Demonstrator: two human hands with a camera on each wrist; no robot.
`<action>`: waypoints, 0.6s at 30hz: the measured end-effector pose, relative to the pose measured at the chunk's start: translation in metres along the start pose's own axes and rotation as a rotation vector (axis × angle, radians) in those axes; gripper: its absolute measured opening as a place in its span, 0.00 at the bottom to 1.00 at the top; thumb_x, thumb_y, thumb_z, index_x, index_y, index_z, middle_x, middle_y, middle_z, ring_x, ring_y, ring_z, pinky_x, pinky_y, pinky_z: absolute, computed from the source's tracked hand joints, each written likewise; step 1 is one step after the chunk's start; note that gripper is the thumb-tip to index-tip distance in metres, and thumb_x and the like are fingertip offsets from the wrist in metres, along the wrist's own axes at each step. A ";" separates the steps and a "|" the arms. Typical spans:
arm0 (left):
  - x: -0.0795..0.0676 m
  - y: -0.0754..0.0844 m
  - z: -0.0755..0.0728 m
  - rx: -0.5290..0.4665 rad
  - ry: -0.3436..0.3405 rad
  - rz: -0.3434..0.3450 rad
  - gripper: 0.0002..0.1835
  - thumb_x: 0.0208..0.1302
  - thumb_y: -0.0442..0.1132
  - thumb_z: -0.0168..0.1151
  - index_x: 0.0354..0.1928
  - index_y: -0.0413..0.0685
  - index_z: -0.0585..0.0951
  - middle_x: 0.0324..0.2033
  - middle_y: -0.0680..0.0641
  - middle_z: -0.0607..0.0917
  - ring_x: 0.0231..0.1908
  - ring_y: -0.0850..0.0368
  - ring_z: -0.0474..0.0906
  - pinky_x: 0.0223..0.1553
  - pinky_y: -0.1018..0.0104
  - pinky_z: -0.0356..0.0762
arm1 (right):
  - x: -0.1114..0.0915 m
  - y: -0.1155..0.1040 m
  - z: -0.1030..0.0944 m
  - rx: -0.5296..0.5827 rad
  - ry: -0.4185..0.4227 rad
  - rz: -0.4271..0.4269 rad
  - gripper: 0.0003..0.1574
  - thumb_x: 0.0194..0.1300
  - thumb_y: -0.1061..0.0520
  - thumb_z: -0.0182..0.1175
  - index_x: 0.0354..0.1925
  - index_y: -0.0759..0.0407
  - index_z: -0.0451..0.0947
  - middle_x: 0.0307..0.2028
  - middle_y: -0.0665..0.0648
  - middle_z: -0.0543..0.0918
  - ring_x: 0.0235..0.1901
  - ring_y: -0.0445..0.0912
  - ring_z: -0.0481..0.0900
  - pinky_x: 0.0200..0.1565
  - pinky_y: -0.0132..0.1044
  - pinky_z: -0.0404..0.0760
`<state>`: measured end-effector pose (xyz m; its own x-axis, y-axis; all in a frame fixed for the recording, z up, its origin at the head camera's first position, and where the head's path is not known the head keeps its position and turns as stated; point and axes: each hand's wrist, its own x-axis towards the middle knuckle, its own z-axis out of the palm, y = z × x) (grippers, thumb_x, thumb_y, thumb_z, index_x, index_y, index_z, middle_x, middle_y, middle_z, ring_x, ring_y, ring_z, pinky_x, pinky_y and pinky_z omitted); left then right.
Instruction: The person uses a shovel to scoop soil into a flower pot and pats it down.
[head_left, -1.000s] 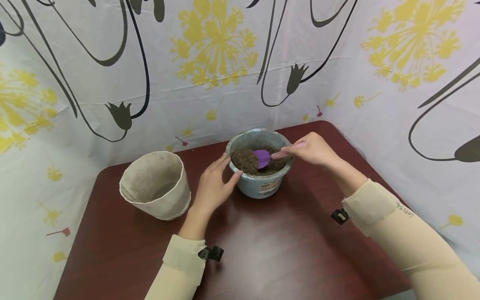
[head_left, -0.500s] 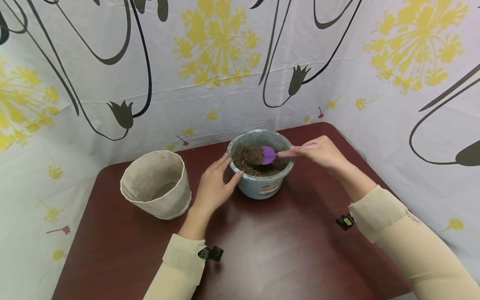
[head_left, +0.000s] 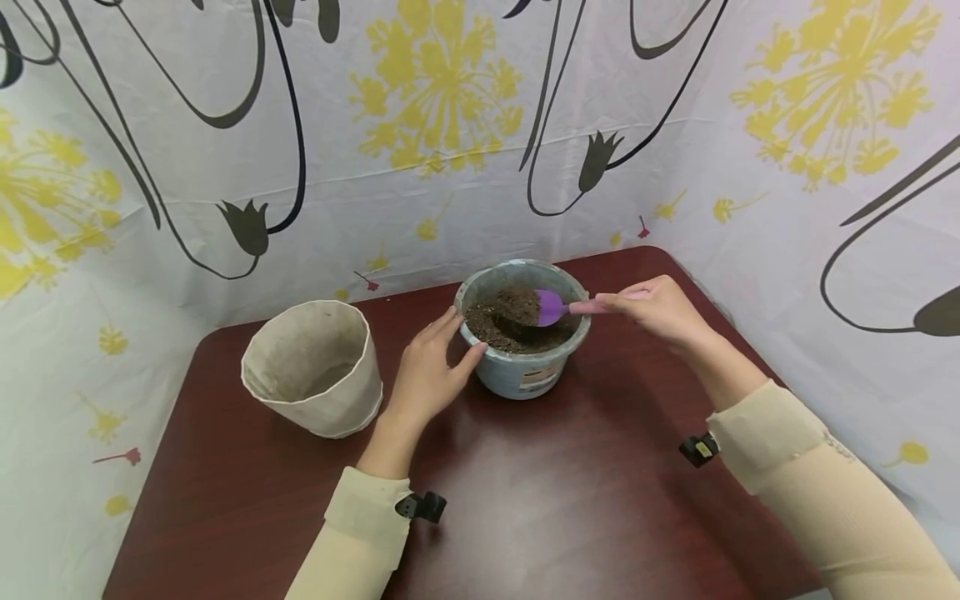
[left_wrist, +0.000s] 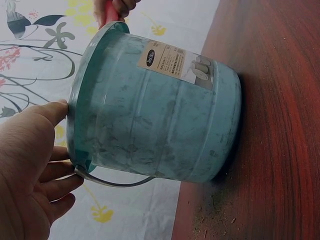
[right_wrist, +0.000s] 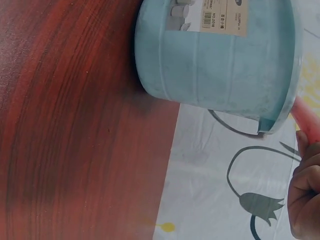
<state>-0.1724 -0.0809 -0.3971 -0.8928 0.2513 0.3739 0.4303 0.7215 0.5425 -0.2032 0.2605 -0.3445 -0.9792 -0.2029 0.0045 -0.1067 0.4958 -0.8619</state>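
A blue-green bucket [head_left: 517, 377] with a wire handle and a paper label stands on the table, with dark soil [head_left: 495, 329] inside it. My right hand [head_left: 660, 312] grips the pink handle of a purple garden trowel [head_left: 551, 307], whose blade carries a heap of soil just above the rest. In the right wrist view the curled right fingers [right_wrist: 307, 187] show beside the rim. My left hand [head_left: 431, 371] touches the bucket's near left rim, thumb and fingers spread; the left wrist view shows its fingertips against the rim and near the wire handle's joint.
An off-white pot [head_left: 330, 408] with a wavy rim stands left of the bucket on the dark red table [head_left: 510, 500]. Crumbs of soil [left_wrist: 215, 215] lie by the bucket's base. Patterned white cloth [head_left: 450, 208] hangs close behind and at both sides.
My right hand has drawn the trowel to the right and slightly tilted it up, with soil now heaped on its blade. The left hand has stayed at the rim.
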 end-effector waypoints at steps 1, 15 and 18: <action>0.000 0.000 0.000 0.001 -0.001 -0.002 0.34 0.70 0.57 0.62 0.67 0.39 0.76 0.71 0.43 0.72 0.69 0.43 0.69 0.68 0.46 0.68 | 0.000 0.001 0.000 0.008 0.003 0.000 0.24 0.65 0.34 0.65 0.39 0.49 0.93 0.41 0.47 0.90 0.20 0.41 0.47 0.18 0.40 0.47; 0.001 0.001 -0.001 0.028 -0.017 -0.012 0.34 0.71 0.58 0.61 0.68 0.39 0.76 0.71 0.44 0.71 0.69 0.45 0.68 0.69 0.48 0.67 | 0.000 -0.003 -0.003 0.099 -0.006 -0.023 0.17 0.69 0.45 0.66 0.46 0.54 0.91 0.42 0.52 0.90 0.18 0.44 0.42 0.16 0.42 0.45; 0.001 0.001 0.000 0.034 -0.020 -0.012 0.35 0.71 0.58 0.61 0.68 0.39 0.75 0.71 0.44 0.71 0.70 0.44 0.68 0.69 0.48 0.67 | -0.005 -0.016 -0.003 0.107 -0.007 -0.019 0.19 0.69 0.46 0.66 0.47 0.58 0.90 0.43 0.55 0.90 0.18 0.44 0.42 0.17 0.42 0.45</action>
<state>-0.1729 -0.0802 -0.3958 -0.9005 0.2554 0.3520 0.4151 0.7460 0.5207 -0.1973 0.2560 -0.3290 -0.9759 -0.2172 0.0184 -0.1059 0.3985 -0.9110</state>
